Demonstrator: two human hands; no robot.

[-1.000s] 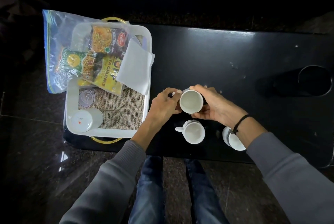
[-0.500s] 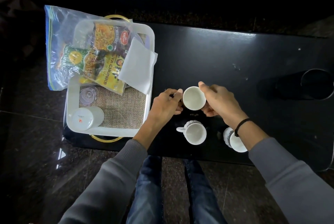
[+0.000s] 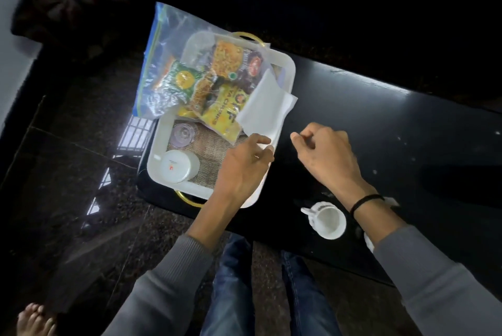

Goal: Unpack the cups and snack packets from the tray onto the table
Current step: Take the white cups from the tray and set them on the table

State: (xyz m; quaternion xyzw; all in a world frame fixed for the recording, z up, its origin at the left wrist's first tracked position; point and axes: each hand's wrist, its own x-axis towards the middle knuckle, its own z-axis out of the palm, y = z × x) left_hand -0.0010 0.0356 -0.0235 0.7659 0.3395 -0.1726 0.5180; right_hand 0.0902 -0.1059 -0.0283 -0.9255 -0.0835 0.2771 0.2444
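I have my left hand [image 3: 244, 162] over the near right corner of the tray [image 3: 288, 64], fingers spread and empty, tips just touching the white napkin [image 3: 267, 107]. My right hand [image 3: 323, 156] hangs above the dark table [image 3: 407, 124], loosely curled with nothing in it. One cup [image 3: 327, 220] already stands on the table near my right wrist; another cup [image 3: 178, 166] sits upside down in the tray, and the snack packets [image 3: 217, 83] lie inside a clear bag [image 3: 165, 45] that overhangs the tray's far left edge. My worry: if I tug the napkin or bag carelessly, the packets could slide off to the floor, and my right sleeve could knock the standing cup.
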